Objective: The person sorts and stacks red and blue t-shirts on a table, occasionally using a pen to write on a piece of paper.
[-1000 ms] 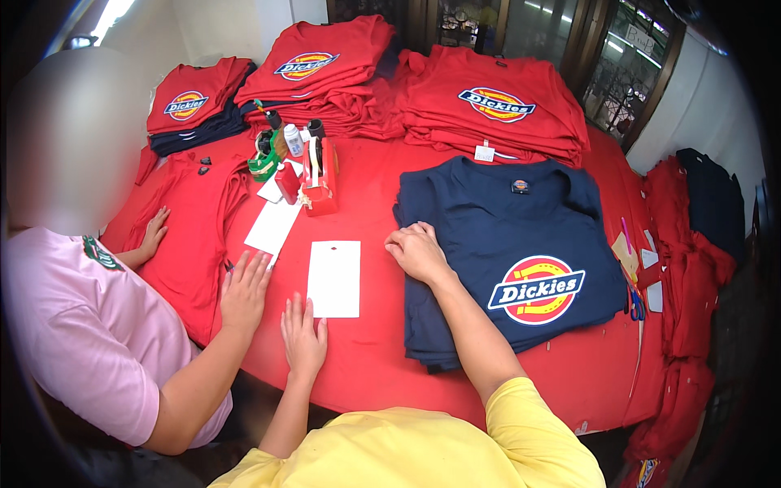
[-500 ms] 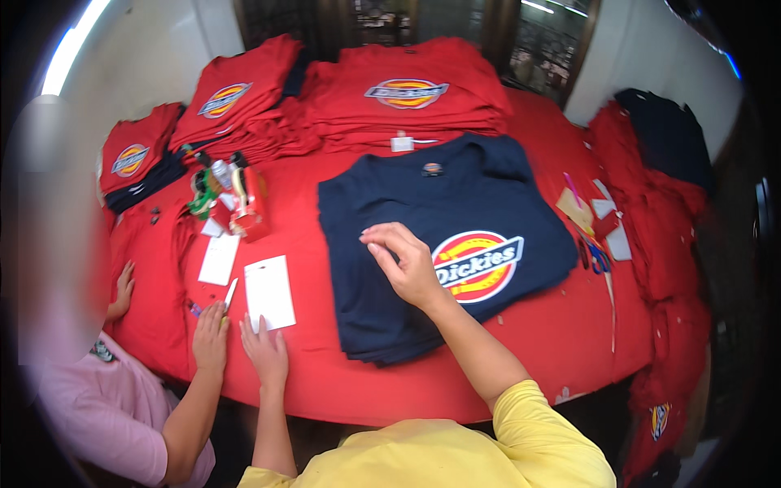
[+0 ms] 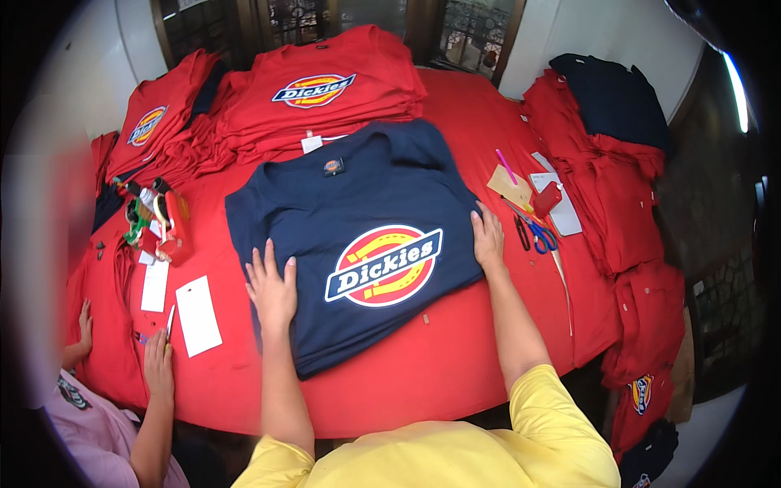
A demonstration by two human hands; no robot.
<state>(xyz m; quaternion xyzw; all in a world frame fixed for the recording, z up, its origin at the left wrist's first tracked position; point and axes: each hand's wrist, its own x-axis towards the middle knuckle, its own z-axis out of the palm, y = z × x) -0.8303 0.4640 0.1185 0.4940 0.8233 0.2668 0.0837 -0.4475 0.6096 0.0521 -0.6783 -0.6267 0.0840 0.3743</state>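
Observation:
In front of me lies a stack of folded navy T-shirts [image 3: 350,199], the top one bearing a round red and yellow printed badge [image 3: 384,266]. My left hand [image 3: 272,286] rests flat on the stack's left side with the fingers spread. At the right edge my right hand [image 3: 488,237] touches the cloth, its fingers stretched out along the side. Neither hand grips anything.
Red T-shirt stacks [image 3: 325,73] line the back. Left lie a white card [image 3: 198,317] and a tape dispenser [image 3: 175,232]; a co-worker's hand [image 3: 159,366] is by a small blade [image 3: 170,321]. Right are blue-handled scissors [image 3: 543,237] and piled garments [image 3: 606,187].
My left hand has moved from the white card onto the navy stack's left side. My right hand has gone from above the shirt to its right edge. The view has shifted rightward.

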